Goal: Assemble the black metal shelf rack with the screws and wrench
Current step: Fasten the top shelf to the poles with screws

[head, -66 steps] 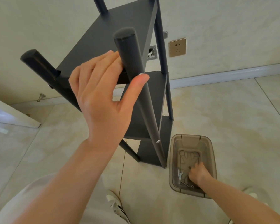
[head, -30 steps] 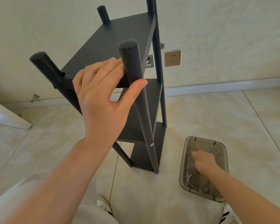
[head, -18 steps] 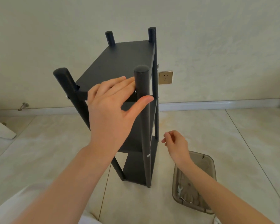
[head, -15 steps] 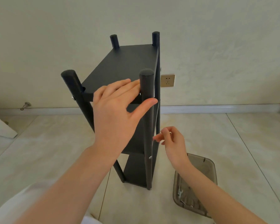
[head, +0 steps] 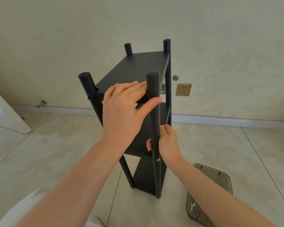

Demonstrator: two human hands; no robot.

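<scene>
Rack upright on floor by wall; left hand flat on top shelf, fingers straight, together, thumb on front post; right hand curled round that post mid-height, likely seating a screw (hidden), so next move needs wrench from bin.

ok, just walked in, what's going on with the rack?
A person is assembling the black shelf rack, which stands upright on the tiled floor. The left hand lies flat on the top shelf at its front edge, thumb against the near-right post. The right hand is wrapped around that post at middle-shelf height; whether it holds a screw is hidden. A screw head sits just below. The brown bin sits on the floor nearby.
</scene>
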